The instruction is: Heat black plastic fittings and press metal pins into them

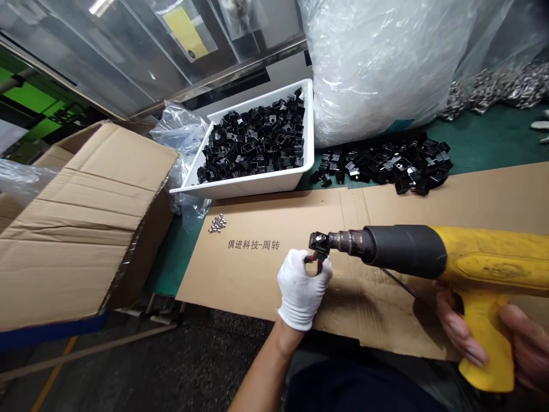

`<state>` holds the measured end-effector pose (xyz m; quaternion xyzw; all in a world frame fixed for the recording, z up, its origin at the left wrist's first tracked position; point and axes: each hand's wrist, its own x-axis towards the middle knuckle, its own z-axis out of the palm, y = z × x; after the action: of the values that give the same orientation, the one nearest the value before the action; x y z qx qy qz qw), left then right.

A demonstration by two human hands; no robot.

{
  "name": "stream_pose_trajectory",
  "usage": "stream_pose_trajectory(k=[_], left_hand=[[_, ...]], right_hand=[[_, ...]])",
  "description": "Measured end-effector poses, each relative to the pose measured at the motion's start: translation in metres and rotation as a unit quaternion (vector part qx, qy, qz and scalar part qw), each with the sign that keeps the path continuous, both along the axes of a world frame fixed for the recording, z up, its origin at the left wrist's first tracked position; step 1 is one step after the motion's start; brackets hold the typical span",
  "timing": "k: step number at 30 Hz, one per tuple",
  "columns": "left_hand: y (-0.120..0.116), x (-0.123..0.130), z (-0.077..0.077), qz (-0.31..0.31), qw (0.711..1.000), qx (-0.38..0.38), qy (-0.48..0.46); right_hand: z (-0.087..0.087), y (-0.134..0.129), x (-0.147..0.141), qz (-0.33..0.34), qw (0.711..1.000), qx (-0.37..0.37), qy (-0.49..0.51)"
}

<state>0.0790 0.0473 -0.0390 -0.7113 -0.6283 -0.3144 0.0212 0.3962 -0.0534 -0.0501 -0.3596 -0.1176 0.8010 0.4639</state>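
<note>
My left hand (pixel 303 286), in a white glove, is closed round small pliers (pixel 319 263) with red and black handles. At the tip of the pliers sits a small black plastic part (pixel 317 239). My bare right hand (pixel 521 337) grips the handle of a yellow heat gun (pixel 493 257), which points left. Its stepped metal nozzle ends right beside the black part; whether they touch I cannot tell. Below both hands lies a flat cardboard sheet (pixel 257 274).
Several shiny metal pieces (pixel 217 223) rest on the cardboard's left end. Behind it are a white bin (pixel 257 184) of black parts, a loose pile of black parts (pixel 398 163) and a big clear plastic bag (pixel 386 63). An open cardboard box (pixel 77 229) stands left.
</note>
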Motion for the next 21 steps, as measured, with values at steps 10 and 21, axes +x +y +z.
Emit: stream_pose_trajectory(k=[10, 21], left_hand=[[-0.001, 0.0, -0.003, 0.004, 1.0, -0.01, -0.015], [0.0, 0.001, -0.002, 0.005, 1.0, -0.002, -0.01]], right_hand=[[-0.001, 0.002, 0.001, 0.001, 0.999, -0.021, -0.048], [0.009, 0.003, -0.005, -0.017, 0.997, -0.022, -0.073]])
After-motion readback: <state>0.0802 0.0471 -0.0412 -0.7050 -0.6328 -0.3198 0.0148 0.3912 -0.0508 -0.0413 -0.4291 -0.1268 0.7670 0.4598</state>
